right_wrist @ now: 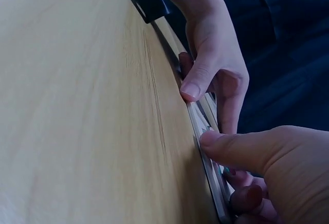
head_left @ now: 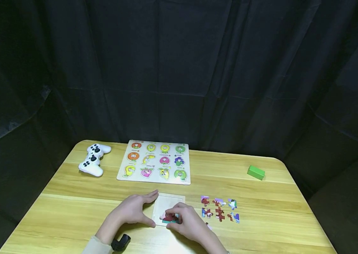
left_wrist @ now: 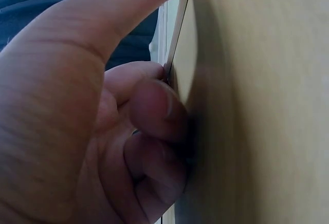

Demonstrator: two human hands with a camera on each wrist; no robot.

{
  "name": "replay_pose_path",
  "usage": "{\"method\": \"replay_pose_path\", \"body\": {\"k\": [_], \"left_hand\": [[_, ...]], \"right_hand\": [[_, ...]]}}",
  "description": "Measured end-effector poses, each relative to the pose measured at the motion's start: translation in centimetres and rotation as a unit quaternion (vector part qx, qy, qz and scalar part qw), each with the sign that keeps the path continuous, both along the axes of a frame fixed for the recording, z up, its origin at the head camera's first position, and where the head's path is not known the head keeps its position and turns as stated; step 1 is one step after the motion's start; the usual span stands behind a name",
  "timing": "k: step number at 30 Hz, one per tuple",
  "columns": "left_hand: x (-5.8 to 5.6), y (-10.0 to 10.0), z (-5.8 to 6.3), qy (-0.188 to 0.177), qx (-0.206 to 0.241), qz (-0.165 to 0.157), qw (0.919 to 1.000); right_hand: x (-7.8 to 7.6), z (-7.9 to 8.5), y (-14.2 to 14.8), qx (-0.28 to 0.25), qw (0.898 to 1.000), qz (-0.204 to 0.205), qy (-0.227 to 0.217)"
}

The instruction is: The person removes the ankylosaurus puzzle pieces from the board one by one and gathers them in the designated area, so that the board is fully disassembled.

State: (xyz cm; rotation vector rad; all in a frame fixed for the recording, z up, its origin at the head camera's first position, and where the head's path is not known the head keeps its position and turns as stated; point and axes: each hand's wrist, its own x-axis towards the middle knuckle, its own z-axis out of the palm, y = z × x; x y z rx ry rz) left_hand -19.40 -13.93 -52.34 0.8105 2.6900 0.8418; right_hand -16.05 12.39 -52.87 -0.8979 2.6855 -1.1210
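A small pale puzzle tray [head_left: 168, 201] lies flat at the table's front middle. My left hand [head_left: 131, 210] spans its left side and holds it, thumb at the near corner and index finger at the far corner; the left wrist view shows the other fingers [left_wrist: 157, 113] curled beside it. Over the tray's near right part, my right hand [head_left: 186, 220] pinches a jigsaw piece [head_left: 168, 216] in red and teal, partly hidden by the fingers. In the right wrist view, the right thumb [right_wrist: 226, 144] lies at the tray's near edge.
Several loose jigsaw pieces [head_left: 219, 213] lie right of the tray, one partly behind the right wrist. Beyond stands a fruit peg board [head_left: 156, 162], with a white game controller [head_left: 92, 160] to its left. A green block [head_left: 256, 173] sits far right. Dark curtains [head_left: 179, 70] enclose the table [head_left: 271, 225].
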Motion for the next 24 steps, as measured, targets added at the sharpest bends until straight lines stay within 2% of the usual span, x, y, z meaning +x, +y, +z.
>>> {"method": "replay_pose_path", "body": {"k": [11, 24], "left_hand": [[0.02, 0.03, 0.06, -0.003, 0.005, -0.002, 1.0], [0.04, 0.0, 0.07, 0.0, 0.006, -0.003, 1.0]], "right_hand": [[0.08, 0.31, -0.01, -0.005, 1.0, 0.003, -0.01], [-0.15, 0.14, 0.02, 0.005, 1.0, 0.004, 0.016]]}}
